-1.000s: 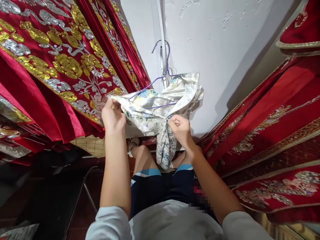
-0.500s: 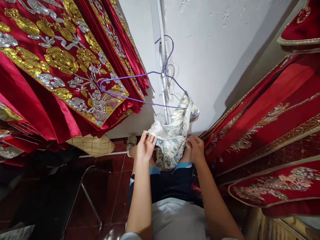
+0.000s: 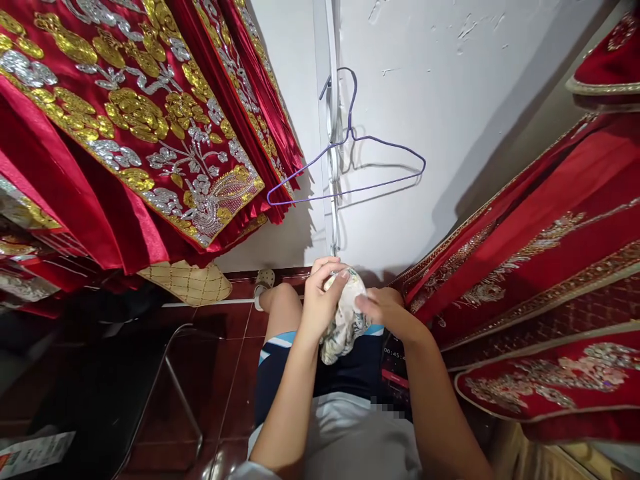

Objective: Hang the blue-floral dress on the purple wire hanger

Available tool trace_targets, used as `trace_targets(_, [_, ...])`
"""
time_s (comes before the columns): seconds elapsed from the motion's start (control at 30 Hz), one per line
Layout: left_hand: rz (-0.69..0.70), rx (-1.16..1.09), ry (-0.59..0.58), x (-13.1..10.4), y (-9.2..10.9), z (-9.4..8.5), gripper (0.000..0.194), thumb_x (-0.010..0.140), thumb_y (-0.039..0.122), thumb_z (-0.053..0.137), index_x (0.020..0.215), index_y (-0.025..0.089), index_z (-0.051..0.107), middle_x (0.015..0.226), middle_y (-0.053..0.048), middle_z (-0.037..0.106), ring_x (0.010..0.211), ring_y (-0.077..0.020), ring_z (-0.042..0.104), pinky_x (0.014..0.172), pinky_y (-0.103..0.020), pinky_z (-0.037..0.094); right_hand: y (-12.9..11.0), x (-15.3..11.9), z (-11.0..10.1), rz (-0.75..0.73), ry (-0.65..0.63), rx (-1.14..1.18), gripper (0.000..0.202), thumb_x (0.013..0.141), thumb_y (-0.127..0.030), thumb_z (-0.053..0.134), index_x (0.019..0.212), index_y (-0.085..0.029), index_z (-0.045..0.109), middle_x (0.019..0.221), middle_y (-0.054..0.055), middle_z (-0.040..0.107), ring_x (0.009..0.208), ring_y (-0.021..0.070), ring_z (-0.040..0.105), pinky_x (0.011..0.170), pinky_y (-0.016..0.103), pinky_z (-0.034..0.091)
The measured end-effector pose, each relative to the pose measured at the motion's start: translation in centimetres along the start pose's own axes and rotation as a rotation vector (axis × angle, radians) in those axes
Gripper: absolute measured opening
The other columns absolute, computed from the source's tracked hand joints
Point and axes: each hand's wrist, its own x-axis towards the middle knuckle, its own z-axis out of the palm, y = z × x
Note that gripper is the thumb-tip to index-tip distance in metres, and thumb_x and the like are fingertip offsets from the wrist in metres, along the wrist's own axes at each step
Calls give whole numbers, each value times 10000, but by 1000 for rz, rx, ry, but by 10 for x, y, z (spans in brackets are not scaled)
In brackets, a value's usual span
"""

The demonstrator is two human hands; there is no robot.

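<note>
"Floral garment: where is it, in the head view?"

"Bunched between the two hands, below the fingers of the left hand and just beside the right hand, over the wearer's lap."

"And how do the hands stand?"

"Left fingers are curled round the gathered top, thumb laid across the cloth, so that one is clamped on it. Right thumb reaches over the near edge, but it is blurred; I cannot tell whether it grips or only touches."

"What has just changed?"

"Half a second ago one end of the cloth is on the purple hanger; now all of it is off. The hanger remains above both hands, hooked at the metal strip on the white wall."

"Meaning?"

"Unhanging looks finished, I'd judge. The hands alone seem to carry the garment, and it is crumpled rather than spread."
</note>
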Motion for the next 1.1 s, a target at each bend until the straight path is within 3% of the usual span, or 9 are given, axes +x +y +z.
trace_targets(0.13, [-131,-41,-113,-10,-10,-13,297,980,489,540,1082,226,633,1017,-51,633,981,-207,595,882,-305,475,-26,3,-6,141,-375,129,344,723,-478,824,771,-157,710,699,22,682,658,176,601,634,290,490])
trace_targets(0.23, [-229,-13,-368,-20,-16,-26,424,964,565,527,1178,211,621,1030,-63,668,976,-224,599,896,-322,484,-36,10,-15,142,-205,279,332,749,-496,805,808,-178,734,722,31,703,693,199,640,685,317,524])
trace_targets(0.37, [-267,315,-568,-23,-22,-55,424,914,550,603,777,151,650,775,-31,648,742,-179,556,706,-272,449,-39,24,-38,75,94,338,310,721,-506,826,756,-211,739,679,19,690,662,198,644,654,302,529])
trace_targets(0.47, [-218,644,-558,-12,-21,-90,518,934,552,542,593,161,540,601,-4,556,618,-151,494,636,-268,398,-39,32,-58,96,113,273,388,738,-573,790,717,-193,713,677,29,687,614,193,625,586,297,508])
trace_targets(0.57, [-166,950,-508,6,-10,-130,539,931,535,529,530,175,526,555,-23,570,610,-183,542,725,-326,439,-39,38,-72,181,-42,60,441,768,-609,748,744,-171,700,670,33,674,585,179,604,527,281,467])
trace_targets(0.7, [-49,1163,-385,33,17,-167,395,936,475,527,708,226,730,910,-84,772,1036,-311,649,1082,-512,352,-45,58,-78,89,-372,-329,366,683,-442,844,909,-182,721,768,23,694,692,190,633,600,282,489])
trace_targets(0.83, [52,1286,-289,59,41,-174,373,937,451,523,1120,232,763,1160,-125,738,1255,-338,539,1067,-533,408,-55,111,-76,-232,-122,-464,510,748,-358,767,1230,-226,664,1014,57,716,888,230,664,779,349,531])
trace_targets(0.93, [97,1309,-265,76,46,-169,406,957,448,476,1114,201,758,1289,-118,687,1276,-319,502,1062,-483,447,-53,160,-75,-420,101,-428,471,839,-398,672,1267,-205,637,1271,102,664,1120,270,623,975,410,474])
trace_targets(1.1, [138,1272,-161,85,35,-162,467,963,414,428,666,184,707,1439,-89,593,1256,-329,473,1134,-520,393,-36,186,-70,-207,98,-453,372,885,-526,571,739,-186,610,769,60,661,772,239,601,752,364,479])
